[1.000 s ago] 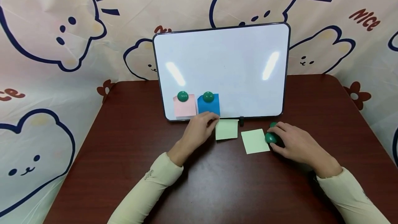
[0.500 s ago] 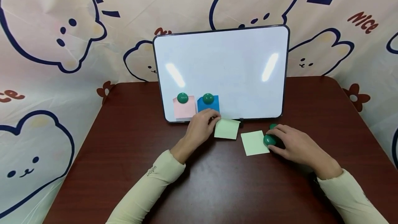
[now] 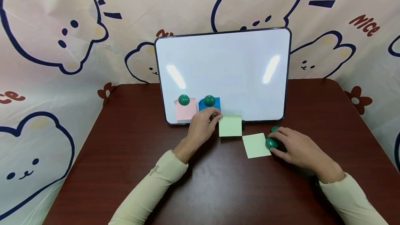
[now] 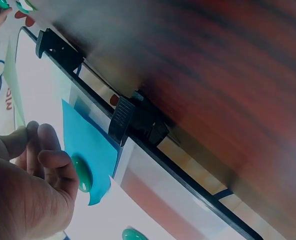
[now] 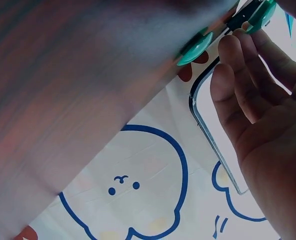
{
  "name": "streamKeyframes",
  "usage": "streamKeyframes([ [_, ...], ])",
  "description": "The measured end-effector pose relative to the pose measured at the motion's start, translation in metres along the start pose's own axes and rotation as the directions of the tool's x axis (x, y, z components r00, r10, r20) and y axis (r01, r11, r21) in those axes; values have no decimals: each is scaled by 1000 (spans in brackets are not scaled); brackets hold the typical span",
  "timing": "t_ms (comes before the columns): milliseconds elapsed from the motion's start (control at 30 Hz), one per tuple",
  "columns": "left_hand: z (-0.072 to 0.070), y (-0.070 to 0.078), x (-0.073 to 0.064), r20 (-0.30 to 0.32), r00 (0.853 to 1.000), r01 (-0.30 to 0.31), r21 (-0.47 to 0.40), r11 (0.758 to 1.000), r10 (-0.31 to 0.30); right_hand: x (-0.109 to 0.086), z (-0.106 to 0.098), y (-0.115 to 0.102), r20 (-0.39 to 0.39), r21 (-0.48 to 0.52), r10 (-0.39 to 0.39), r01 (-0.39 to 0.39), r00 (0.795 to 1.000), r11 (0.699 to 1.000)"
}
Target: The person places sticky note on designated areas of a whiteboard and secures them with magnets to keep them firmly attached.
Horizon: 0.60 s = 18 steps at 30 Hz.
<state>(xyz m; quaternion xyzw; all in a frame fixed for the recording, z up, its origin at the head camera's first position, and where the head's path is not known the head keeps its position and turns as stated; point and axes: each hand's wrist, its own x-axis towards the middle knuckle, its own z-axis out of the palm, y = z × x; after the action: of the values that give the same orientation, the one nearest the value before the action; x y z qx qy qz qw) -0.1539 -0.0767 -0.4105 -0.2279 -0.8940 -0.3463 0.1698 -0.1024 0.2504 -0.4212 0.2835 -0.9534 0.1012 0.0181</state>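
My left hand [image 3: 201,126] pinches a pale green sticky note [image 3: 230,126] by its left edge, in front of the whiteboard's lower rim. In the left wrist view that note [image 4: 12,80] appears nearly edge-on beyond the thumb and fingertip. A round green magnet [image 3: 271,143] is between the thumb and fingers of my right hand [image 3: 298,147], beside a second pale green sticky note [image 3: 257,146] on the table. Another green magnet [image 3: 274,128] lies just behind those fingers; the right wrist view shows this magnet [image 5: 197,49] apart from the hand.
The whiteboard [image 3: 250,75] stands upright at the table's back, on black clips [image 4: 138,120]. Low on its left, green magnets [image 3: 184,100] hold a pink note [image 3: 185,111] and a blue note [image 3: 202,104], the latter partly behind my left hand. A printed curtain [image 3: 134,9] surrounds the brown table [image 3: 125,141].
My left hand has lifted its green note slightly, and the note now faces the view squarely, overlapping the board's lower rim. My right hand has barely moved and keeps the magnet.
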Motion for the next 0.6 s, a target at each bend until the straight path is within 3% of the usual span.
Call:
streamKeyframes([
  [600,7,5,10,-48,999,4,-3,1000,-4,-2,1,-2,-6,-22,-4,4,1000,1000],
])
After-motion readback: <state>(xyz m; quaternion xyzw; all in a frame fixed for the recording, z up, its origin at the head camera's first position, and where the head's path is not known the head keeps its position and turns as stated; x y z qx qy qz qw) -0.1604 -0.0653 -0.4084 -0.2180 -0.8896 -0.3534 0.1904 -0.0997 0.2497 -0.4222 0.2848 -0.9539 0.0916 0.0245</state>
